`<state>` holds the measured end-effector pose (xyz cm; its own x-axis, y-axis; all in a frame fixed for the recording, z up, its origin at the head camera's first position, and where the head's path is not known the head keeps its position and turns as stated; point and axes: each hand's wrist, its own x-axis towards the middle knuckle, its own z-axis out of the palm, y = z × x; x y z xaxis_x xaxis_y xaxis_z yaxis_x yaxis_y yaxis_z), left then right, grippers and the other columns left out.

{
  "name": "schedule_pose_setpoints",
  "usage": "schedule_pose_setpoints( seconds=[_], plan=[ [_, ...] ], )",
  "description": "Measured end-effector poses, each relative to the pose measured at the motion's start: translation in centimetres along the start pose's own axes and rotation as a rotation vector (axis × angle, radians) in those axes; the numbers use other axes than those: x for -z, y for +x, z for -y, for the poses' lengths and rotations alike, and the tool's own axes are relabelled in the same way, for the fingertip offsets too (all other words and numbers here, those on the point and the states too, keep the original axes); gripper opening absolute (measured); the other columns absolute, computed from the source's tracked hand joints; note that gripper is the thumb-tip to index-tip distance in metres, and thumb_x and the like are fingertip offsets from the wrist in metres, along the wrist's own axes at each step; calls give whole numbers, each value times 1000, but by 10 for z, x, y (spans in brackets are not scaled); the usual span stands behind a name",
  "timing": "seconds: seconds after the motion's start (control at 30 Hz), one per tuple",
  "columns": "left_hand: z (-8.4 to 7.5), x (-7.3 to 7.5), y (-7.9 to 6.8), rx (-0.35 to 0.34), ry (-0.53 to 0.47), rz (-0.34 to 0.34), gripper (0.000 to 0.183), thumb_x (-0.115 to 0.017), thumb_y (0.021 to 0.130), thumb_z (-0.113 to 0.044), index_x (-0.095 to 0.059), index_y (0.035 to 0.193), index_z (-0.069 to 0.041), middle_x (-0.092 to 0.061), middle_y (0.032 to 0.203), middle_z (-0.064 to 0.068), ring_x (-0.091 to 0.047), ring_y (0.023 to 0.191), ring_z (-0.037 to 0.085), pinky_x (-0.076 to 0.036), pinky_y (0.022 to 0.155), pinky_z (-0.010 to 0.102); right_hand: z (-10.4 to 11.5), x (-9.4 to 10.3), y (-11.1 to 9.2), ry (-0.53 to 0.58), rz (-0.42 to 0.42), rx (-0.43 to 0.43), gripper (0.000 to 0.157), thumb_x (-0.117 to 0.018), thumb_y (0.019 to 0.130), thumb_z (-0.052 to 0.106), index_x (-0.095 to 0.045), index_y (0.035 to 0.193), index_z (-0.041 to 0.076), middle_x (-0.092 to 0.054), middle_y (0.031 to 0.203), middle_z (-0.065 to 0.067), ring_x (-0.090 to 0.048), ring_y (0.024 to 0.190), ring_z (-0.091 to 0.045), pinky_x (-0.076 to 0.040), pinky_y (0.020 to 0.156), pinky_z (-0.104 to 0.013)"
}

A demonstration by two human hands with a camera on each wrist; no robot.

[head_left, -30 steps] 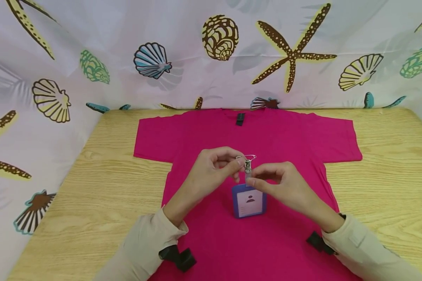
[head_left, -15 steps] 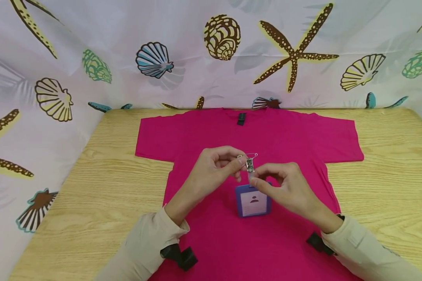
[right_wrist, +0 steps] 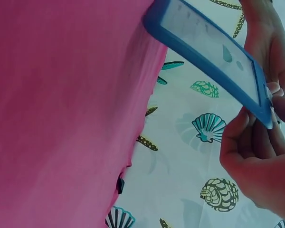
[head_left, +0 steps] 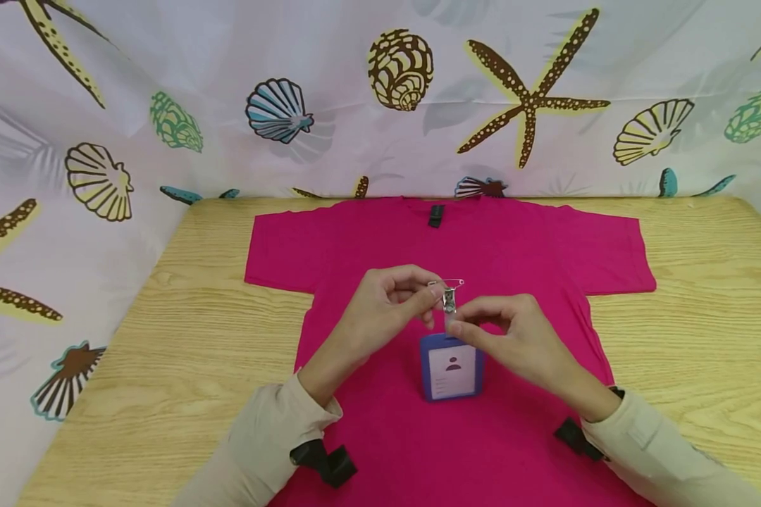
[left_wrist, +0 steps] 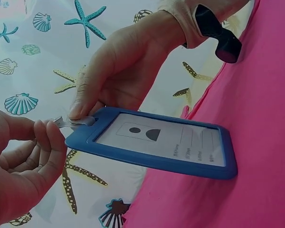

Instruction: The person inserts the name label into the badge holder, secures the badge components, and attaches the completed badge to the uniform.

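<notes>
A blue-framed ID badge holder (head_left: pixel 453 370) hangs over the pink T-shirt, its printed card facing up toward the head view. At its top, a short clear strap (head_left: pixel 449 323) leads to a metal badge clip (head_left: pixel 449 300) with a thin safety pin (head_left: pixel 459 282) sticking out to the right. My left hand (head_left: pixel 393 303) pinches the clip at the pin between thumb and forefinger; the fingertips hide part of the pin. Thumb and fingers of my right hand (head_left: pixel 514 327) pinch the strap just above the holder. In the left wrist view the holder (left_wrist: pixel 161 161) slants down toward the shirt.
The pink T-shirt (head_left: pixel 380 246) lies spread flat on a wood-grain table (head_left: pixel 228 359), with a black neck label (head_left: pixel 435 215) at its collar. Behind and to the left hangs a white cloth (head_left: pixel 342 63) printed with shells and starfish. Black straps (head_left: pixel 326 463) hang from the sleeves.
The badge holder swings slightly, and its lower edge now sits a little lower and further left than half a second ago. Both hands keep their hold nearly in place.
</notes>
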<state>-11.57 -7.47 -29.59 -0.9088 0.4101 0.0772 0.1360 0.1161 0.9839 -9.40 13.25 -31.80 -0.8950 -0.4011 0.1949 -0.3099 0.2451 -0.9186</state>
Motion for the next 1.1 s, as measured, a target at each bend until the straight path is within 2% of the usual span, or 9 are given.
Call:
schedule_pose_setpoints(
  seconds=[0.2, 0.33, 0.47, 0.6, 0.77, 0.83, 0.93, 1.03, 1.1],
  plan=[
    [3, -1, 2, 13, -29, 25, 19, -63, 92, -7, -66, 108, 4, -69, 88, 10, -64, 69, 16, -54, 76, 33, 3, 5, 1, 18, 32, -42, 16, -69, 88, 8, -69, 103, 4, -70, 90, -3, -67, 85, -17, -55, 76, -31],
    [6, -3, 6, 18, -58, 35, 19, -63, 93, -7, -67, 107, 5, -69, 89, 11, -64, 68, 16, -56, 75, 32, 3, 10, 2, 10, -8, -34, 24, -66, 91, 8, -62, 114, 3, -70, 91, -5, -68, 84, -18, -56, 75, -31],
    [5, -3, 9, 25, -58, 39, 18, -64, 93, -10, -68, 105, 3, -70, 87, 10, -64, 68, 18, -57, 74, 33, 4, 17, 5, 21, -52, 6, 27, -64, 92, 6, -59, 119, 4, -70, 94, -7, -70, 82, -19, -57, 75, -32],
    [2, -6, 14, 32, -78, 69, 19, -63, 94, -10, -68, 107, 3, -69, 88, 14, -65, 69, 17, -57, 76, 34, 3, 21, 8, -25, -111, 86, 23, -64, 92, 4, -62, 115, 4, -72, 93, -6, -70, 80, -17, -56, 75, -27],
    [1, -9, 21, 9, -83, 106, 19, -58, 96, -6, -66, 108, 6, -65, 92, 25, -64, 69, 16, -57, 77, 32, 0, 24, 14, -178, -210, 266, 22, -69, 85, -4, -67, 106, 2, -73, 89, -3, -70, 81, -14, -54, 79, -20],
    [1, -10, 24, -31, -5, 100, 18, -57, 96, -6, -66, 106, 6, -66, 90, 23, -64, 68, 15, -57, 75, 30, -1, 26, 16, -249, -239, 335, 24, -72, 81, -6, -69, 104, 2, -73, 90, -4, -70, 81, -14, -53, 79, -18],
    [1, -11, 28, -153, 216, 76, 15, -58, 96, -6, -68, 100, 4, -66, 80, 14, -63, 64, 12, -56, 66, 25, -2, 29, 19, -359, -267, 420, 27, -77, 76, -8, -72, 101, 1, -73, 91, -4, -70, 80, -14, -52, 76, -16],
    [0, -12, 31, -273, 443, 39, 11, -61, 94, -6, -69, 94, 0, -64, 73, 5, -58, 60, 10, -52, 58, 20, -2, 31, 21, -432, -282, 466, 28, -79, 73, -7, -74, 99, 1, -73, 92, -6, -70, 78, -13, -52, 74, -15],
    [0, -13, 33, -316, 531, 17, 9, -62, 94, -6, -70, 93, -1, -61, 72, 3, -55, 60, 10, -48, 56, 19, -3, 33, 22, -457, -286, 478, 29, -80, 72, -7, -74, 99, 0, -73, 91, -6, -70, 77, -13, -52, 73, -15]
  ],
)
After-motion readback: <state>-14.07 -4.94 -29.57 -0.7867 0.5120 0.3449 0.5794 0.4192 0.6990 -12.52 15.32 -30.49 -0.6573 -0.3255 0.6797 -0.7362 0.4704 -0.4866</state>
